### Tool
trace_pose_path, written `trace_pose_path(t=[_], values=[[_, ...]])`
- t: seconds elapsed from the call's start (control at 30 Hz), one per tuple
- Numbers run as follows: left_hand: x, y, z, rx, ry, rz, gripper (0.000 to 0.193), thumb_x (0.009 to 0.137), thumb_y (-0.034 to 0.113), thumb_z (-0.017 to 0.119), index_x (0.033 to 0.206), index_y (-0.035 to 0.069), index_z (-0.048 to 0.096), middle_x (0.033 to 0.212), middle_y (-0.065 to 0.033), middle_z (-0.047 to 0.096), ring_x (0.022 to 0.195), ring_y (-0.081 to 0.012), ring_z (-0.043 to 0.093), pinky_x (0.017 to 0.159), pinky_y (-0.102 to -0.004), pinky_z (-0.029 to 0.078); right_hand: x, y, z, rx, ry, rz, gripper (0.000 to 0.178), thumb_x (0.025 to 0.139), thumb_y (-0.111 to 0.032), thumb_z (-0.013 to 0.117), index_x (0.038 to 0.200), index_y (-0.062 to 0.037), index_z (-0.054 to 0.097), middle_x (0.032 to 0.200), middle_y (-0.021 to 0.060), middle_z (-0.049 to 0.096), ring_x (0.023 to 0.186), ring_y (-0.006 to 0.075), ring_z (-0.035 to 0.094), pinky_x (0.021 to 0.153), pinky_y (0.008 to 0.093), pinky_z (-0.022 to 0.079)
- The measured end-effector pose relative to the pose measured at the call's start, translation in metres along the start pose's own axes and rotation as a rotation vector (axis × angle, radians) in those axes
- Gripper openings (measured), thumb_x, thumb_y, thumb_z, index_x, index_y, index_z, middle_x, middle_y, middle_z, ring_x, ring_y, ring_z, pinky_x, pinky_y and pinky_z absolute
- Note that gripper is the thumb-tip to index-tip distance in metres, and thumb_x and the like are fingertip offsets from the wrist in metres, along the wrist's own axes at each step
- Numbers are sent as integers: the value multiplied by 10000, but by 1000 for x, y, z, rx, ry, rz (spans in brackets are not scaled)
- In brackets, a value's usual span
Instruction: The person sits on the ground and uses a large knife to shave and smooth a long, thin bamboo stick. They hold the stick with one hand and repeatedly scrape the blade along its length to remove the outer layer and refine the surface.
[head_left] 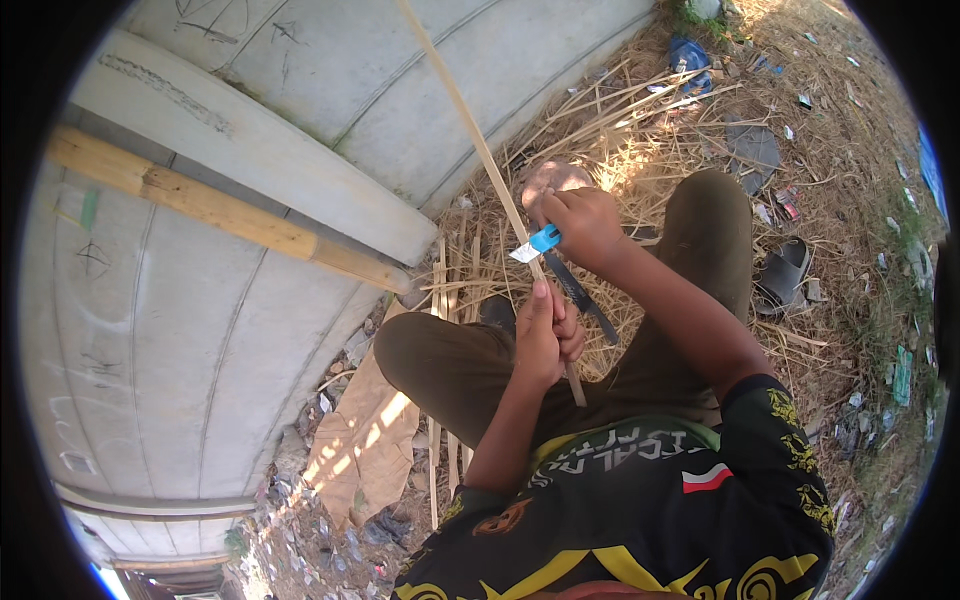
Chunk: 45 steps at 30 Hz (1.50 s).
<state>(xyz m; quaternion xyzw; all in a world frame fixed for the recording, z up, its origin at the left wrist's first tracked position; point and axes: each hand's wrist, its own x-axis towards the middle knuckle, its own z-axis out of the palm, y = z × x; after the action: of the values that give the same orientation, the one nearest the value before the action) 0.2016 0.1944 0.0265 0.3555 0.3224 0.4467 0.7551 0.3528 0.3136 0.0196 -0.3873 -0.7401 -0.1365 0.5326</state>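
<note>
My left hand [548, 338] is closed round the lower part of a long, thin bamboo strip [462, 108]. The strip slants up and away to the far left, and its near end sticks out below my fist. In my right hand [588, 232] is a blue box cutter [545, 238], its pale blade lying at the strip just above my left fingers. Whether the blade bites into the bamboo I cannot tell. Beneath my hands lies a dark, flat, blade-like piece [585, 300], partly hidden. A rounded brownish stone [555, 178] sits just beyond my right hand.
Grey wall panels [400, 130] rise at the left, with a bamboo pole [220, 220] along them. Loose bamboo strips [630, 115] and shavings cover the ground around my bent legs. A dark sandal [782, 275] lies at the right, a brown sheet [365, 440] at the near left.
</note>
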Motion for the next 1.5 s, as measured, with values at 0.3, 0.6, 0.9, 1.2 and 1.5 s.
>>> trace_pose_path(t=[0.3, 0.6, 0.9, 1.2, 1.5], values=[[-14, -32, 19, 49, -182, -162, 446, 1116, 526, 359, 901, 138, 398, 589, 25, 266, 434, -79, 229, 403, -273, 205, 43, 52, -27, -220, 101, 496, 88, 734, -160, 770, 792, -141, 707, 633, 79, 651, 559, 293, 656, 519, 421, 497], [-7, -4, 2, 7, 7, 16, 456, 1113, 536, 365, 875, 149, 401, 589, 38, 260, 440, -71, 198, 401, -263, 190, 1, -1, -13, 60, -94, -10, 134, 724, -126, 737, 727, -134, 603, 606, 45, 588, 542, 242, 625, 518, 378, 483], [-17, -29, 19, -18, -88, -89, 437, 1120, 515, 360, 890, 146, 397, 593, 32, 271, 427, -84, 247, 397, -264, 243, 43, 29, -15, -172, 90, 296, 114, 746, -131, 775, 778, -142, 665, 620, 43, 622, 557, 263, 654, 495, 389, 488], [-16, -14, 0, 12, -80, 8, 454, 1111, 538, 370, 879, 148, 393, 579, 41, 253, 420, -75, 216, 391, -263, 204, 23, 4, -11, 62, -23, -13, 198, 741, -92, 780, 680, -133, 596, 576, 43, 553, 502, 245, 596, 465, 362, 466], [-17, -36, 8, 4, -122, -120, 419, 1133, 473, 352, 891, 133, 390, 603, 32, 296, 433, -72, 269, 394, -248, 259, 31, 27, 2, -186, 71, 376, 215, 713, -209, 843, 783, -109, 666, 625, 88, 629, 543, 271, 644, 492, 431, 478]])
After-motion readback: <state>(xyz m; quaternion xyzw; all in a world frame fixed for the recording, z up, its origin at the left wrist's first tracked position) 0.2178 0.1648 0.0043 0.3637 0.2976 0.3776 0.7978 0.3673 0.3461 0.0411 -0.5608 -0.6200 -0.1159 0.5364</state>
